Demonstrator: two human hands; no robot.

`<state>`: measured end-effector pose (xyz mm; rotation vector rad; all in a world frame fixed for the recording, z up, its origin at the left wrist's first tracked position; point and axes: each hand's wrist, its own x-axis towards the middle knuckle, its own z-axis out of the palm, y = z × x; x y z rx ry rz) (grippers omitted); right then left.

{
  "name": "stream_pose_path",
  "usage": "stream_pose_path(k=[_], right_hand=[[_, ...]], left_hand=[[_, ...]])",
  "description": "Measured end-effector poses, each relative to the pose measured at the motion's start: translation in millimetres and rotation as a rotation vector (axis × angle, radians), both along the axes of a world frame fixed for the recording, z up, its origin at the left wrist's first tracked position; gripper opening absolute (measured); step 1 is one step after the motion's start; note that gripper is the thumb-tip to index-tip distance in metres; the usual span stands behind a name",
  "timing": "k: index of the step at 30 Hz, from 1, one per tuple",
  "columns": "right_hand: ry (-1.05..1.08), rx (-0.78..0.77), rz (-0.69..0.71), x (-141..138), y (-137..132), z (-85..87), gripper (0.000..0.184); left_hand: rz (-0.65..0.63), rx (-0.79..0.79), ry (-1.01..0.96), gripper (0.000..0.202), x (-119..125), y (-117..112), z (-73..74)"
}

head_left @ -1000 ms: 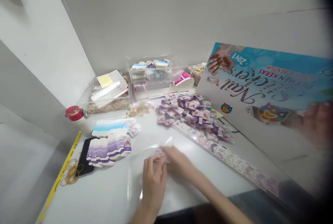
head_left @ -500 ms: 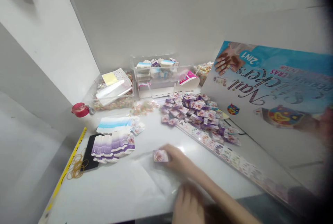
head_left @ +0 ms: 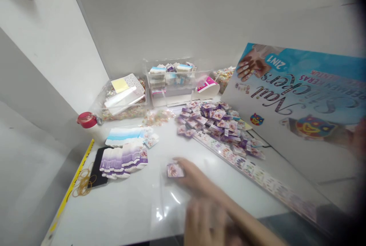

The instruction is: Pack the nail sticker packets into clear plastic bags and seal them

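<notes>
My right hand [head_left: 191, 175] reaches in from the lower right over the white table. A small flat pack [head_left: 175, 170] with a pink and purple flower print is pinched between its fingertips. Below it, partly in front of the right forearm, my left hand [head_left: 204, 219] is blurred, with its fingers curled. A clear plastic bag [head_left: 161, 204], shiny with reflections, spreads from the left hand's fingers across the table; the exact grip is hidden.
Purple cards [head_left: 124, 160] and blue cards [head_left: 126, 137] lie fanned at left, beside rubber bands [head_left: 82, 183] and a red-lidded bottle [head_left: 88, 120]. Similar small packs [head_left: 217, 124] are heaped behind a sticker strip [head_left: 246, 166]. Clear bins [head_left: 171, 80] and a nail sticker box [head_left: 280, 86] stand behind.
The left hand has shifted slightly left and its fingers look more curled. The clear plastic shows more spread out to the left. The right hand keeps the small pack, moved slightly left.
</notes>
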<state>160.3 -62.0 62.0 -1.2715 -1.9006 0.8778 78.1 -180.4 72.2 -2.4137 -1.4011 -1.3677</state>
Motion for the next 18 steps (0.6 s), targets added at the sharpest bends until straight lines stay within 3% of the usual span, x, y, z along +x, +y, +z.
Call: stream_pose_path(k=[2,4,9,14,18], right_hand=[[0.017,0.009,0.056,4.3,-0.7,-2.3,0.051],[0.043,0.011,0.088,6.9,-0.9,-2.3,0.045],[0.059,0.027,0.033,6.3,1.8,9.0,0.036],[0.038,-0.018,0.057,2.5,0.5,21.9,0.026],[0.043,-0.046,0.069,1.2,-3.9,23.5,0.025]], left_hand=[[0.142,-0.159,0.072,0.045,-15.5,19.4,14.1],[0.183,-0.260,0.143,0.053,-25.0,38.1,18.4],[-0.013,-0.470,0.209,0.061,-27.8,59.6,15.8],[0.107,-0.397,0.218,0.052,-31.9,71.2,29.4],[0.062,-0.359,0.157,0.034,-34.8,87.3,34.7]])
